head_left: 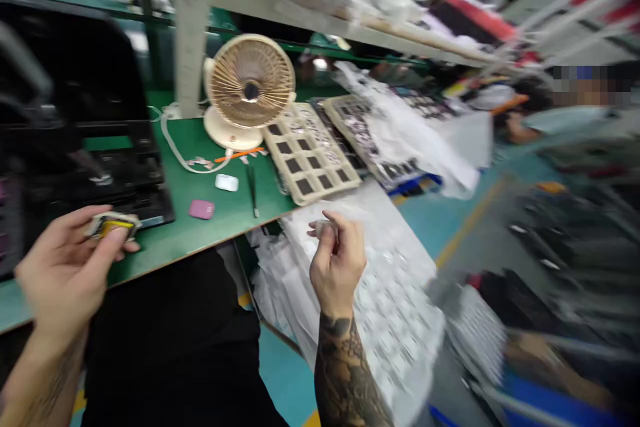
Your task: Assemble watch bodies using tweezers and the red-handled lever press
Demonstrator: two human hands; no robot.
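At the left, over the green bench's front edge, my left hand [75,260] is closed on a small electronic part [114,225] with a pale rim and a yellow and black inside. My right hand [339,253] is raised over a bubbled white plastic sheet, its fingers pinched on a small whitish piece [325,228], mostly covered by the fingers. Between the hands, a purple plastic shell [201,209], a white plastic shell [227,182] and dark tweezers [253,191] lie on the bench.
A cream fan [250,83] stands behind, beside a compartment tray [313,155] of dark and shiny parts. The black press-like fixture [75,113] fills the left. White bubbled sheeting [400,320] lies right of my legs. A co-worker's arm [550,121] shows blurred at far right.
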